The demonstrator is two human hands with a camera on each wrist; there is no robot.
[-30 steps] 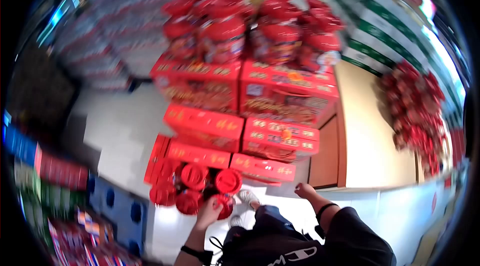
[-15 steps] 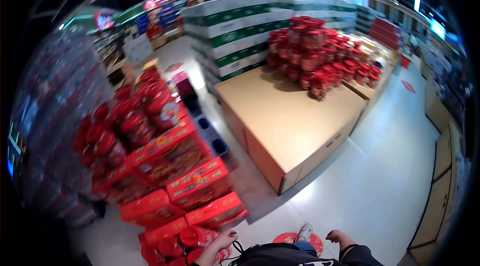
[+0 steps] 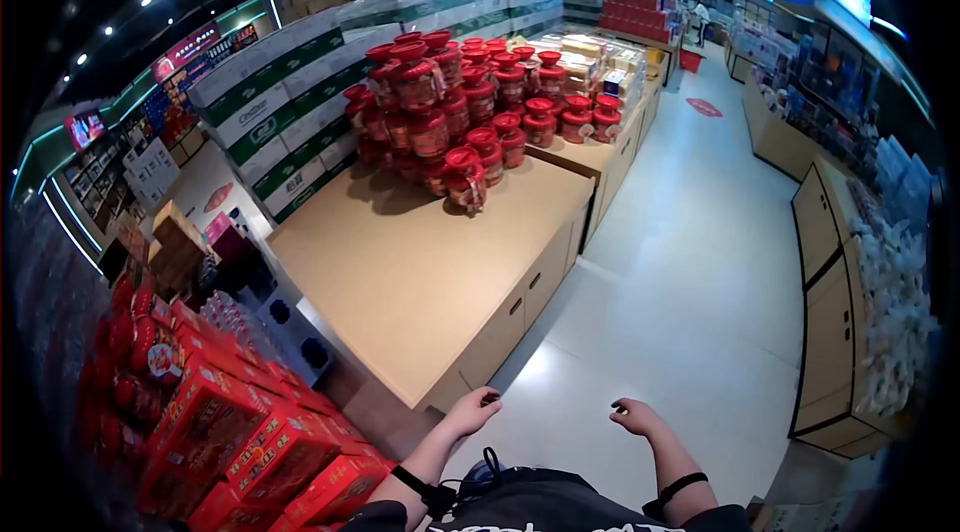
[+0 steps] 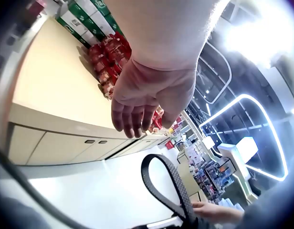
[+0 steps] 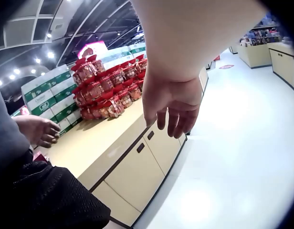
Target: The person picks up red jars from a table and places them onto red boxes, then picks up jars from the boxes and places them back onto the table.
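My left hand (image 3: 473, 411) hangs in the air beside the near corner of a wooden display counter (image 3: 400, 302), its fingers loose and nothing in them. Over the aisle floor to the right, my right hand (image 3: 637, 417) is also bare, fingers relaxed. In the left wrist view the left palm (image 4: 152, 88) shows with fingers hanging down; the right wrist view shows the right hand (image 5: 173, 105) much the same. Red-lidded plastic jars (image 3: 428, 132) are piled at the counter's far side, apart from both hands.
Red gift cartons (image 3: 290, 452) with more red jars on them stand at the lower left. White-and-green boxes (image 3: 260, 122) are stacked behind the counter. A pale floor aisle (image 3: 640, 262) runs along the counter's right side, with wooden cabinets (image 3: 825, 302) across it.
The view has swung right from the red cartons to the counter and aisle. My left hand, earlier at the red jars on the floor, is now away from them.
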